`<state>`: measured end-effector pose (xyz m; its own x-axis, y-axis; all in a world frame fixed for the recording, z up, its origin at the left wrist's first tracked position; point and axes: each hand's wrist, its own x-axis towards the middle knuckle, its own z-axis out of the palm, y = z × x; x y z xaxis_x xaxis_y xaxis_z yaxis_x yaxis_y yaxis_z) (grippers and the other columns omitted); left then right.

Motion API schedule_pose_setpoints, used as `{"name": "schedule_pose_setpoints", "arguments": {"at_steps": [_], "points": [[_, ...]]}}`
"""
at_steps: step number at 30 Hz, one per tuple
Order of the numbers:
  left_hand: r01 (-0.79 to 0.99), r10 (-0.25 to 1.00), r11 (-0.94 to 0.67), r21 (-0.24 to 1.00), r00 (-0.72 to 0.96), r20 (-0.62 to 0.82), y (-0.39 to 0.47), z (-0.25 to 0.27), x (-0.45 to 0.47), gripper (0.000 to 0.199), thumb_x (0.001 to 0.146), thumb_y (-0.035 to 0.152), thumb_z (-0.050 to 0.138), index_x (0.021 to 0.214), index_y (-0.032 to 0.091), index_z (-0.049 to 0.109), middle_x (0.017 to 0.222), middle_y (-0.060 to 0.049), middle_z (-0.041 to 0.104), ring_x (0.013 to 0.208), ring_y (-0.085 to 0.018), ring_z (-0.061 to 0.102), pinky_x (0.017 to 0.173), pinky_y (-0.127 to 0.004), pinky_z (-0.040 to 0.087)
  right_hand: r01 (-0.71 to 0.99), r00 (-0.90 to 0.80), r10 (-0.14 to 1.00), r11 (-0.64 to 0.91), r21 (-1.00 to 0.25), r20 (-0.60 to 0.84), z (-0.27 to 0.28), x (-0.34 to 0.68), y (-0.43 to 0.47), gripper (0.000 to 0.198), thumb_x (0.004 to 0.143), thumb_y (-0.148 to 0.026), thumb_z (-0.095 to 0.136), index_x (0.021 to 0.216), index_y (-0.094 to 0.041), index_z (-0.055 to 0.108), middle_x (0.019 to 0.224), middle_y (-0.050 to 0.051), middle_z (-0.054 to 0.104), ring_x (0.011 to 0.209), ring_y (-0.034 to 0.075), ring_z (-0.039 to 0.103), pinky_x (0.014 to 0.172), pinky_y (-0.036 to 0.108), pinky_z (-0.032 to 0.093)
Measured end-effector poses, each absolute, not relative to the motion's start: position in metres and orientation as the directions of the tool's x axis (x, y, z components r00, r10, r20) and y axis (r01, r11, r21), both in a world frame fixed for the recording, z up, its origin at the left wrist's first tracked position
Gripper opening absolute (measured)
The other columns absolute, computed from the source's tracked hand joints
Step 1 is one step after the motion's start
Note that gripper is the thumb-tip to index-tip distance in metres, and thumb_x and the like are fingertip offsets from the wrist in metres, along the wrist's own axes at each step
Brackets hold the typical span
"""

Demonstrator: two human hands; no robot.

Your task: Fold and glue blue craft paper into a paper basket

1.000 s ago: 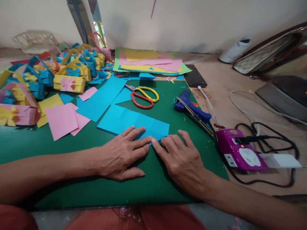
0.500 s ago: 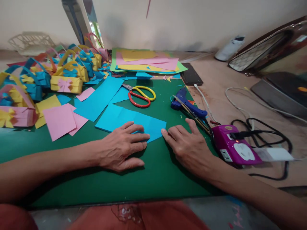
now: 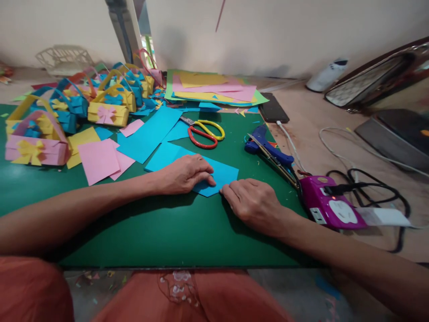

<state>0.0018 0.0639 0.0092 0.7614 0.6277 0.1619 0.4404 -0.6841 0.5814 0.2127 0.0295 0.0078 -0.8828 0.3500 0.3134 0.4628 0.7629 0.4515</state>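
Our left hand [image 3: 184,174] now lies flat on the blue paper [image 3: 221,176] on the green mat [image 3: 167,232], no longer spread beside it. Our right hand [image 3: 254,205], back at four o'clock, curls and pinches its corner; the sheet sits steadier for creasing.

Light is soft and even, fairly bright, no hard glare. Hands and forearms throw faint, diffuse shadows on the green mat [image 3: 161,232], darkest under the left forearm [image 3: 67,210]. A bright slit shows at the back beside the pillar [image 3: 125,31]; the wall [image 3: 268,31] is lit evenly. Mild sheen on the purple socket box [image 3: 330,208] and the framed panel [image 3: 378,74] at the right. Wide-angle bending at the edges: mat edge and forearms curve. Centre is sharp; far-left clutter and lower corners go soft.
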Motion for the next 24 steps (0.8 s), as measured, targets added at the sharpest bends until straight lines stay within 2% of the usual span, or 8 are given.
{"name": "schedule_pose_setpoints", "arguments": {"at_steps": [9,12,16,18,21,24], "points": [[0.462,0.638,-0.681,0.568,0.755,0.150,0.062,0.011,0.002,0.030,0.092,0.019,0.037,0.094,0.014,0.067,0.093,-0.005,0.065,0.088,-0.017,0.052,0.079,-0.029,0.039,0.387,-0.915,0.303,0.847,0.363,0.267,0.009,0.192,0.016,0.024,0.081,-0.005,0.038,0.067,-0.015,0.055,0.056,0.004,0.054,0.050,0.015,0.043,0.050,0.029,0.023],[0.462,0.640,-0.678,0.572,0.754,0.148,0.063,0.010,0.001,0.028,0.092,0.020,0.038,0.095,0.013,0.065,0.092,-0.006,0.065,0.088,-0.017,0.052,0.078,-0.029,0.039,0.398,-0.909,0.320,0.855,0.332,0.266,0.010,0.197,0.020,0.027,0.084,-0.007,0.037,0.066,-0.015,0.055,0.055,0.003,0.053,0.049,0.014,0.042,0.049,0.029,0.022],[0.441,0.627,-0.679,0.587,0.764,0.152,0.064,0.008,0.000,0.028,0.092,0.020,0.038,0.094,0.015,0.066,0.090,-0.005,0.065,0.087,-0.017,0.052,0.077,-0.029,0.040,0.435,-0.877,0.376,0.886,0.159,0.299,0.010,0.207,0.028,0.033,0.091,-0.021,0.038,0.065,-0.016,0.057,0.053,-0.001,0.051,0.048,0.011,0.041,0.048,0.027,0.021],[0.431,0.619,-0.685,0.587,0.769,0.158,0.065,0.007,-0.001,0.029,0.092,0.021,0.038,0.093,0.016,0.066,0.090,-0.004,0.065,0.086,-0.017,0.052,0.077,-0.029,0.039,0.466,-0.853,0.408,0.876,0.122,0.326,0.010,0.209,0.030,0.033,0.092,-0.023,0.038,0.067,-0.017,0.058,0.052,-0.002,0.050,0.048,0.010,0.041,0.048,0.026,0.021],[0.432,0.618,-0.688,0.583,0.769,0.160,0.065,0.006,-0.001,0.028,0.092,0.021,0.038,0.093,0.016,0.066,0.089,-0.005,0.065,0.085,-0.016,0.052,0.076,-0.028,0.039,0.518,-0.840,0.433,0.818,0.249,0.327,0.010,0.209,0.032,0.031,0.089,-0.012,0.037,0.066,-0.016,0.057,0.051,-0.001,0.049,0.048,0.011,0.040,0.048,0.028,0.020],[0.433,0.621,-0.681,0.590,0.768,0.154,0.065,0.007,-0.001,0.029,0.092,0.021,0.037,0.093,0.015,0.066,0.091,-0.005,0.065,0.087,-0.017,0.052,0.077,-0.029,0.040,0.471,-0.876,0.384,0.809,0.352,0.290,0.010,0.204,0.031,0.028,0.084,-0.006,0.037,0.064,-0.016,0.055,0.051,0.000,0.049,0.048,0.013,0.040,0.047,0.029,0.018]]}}
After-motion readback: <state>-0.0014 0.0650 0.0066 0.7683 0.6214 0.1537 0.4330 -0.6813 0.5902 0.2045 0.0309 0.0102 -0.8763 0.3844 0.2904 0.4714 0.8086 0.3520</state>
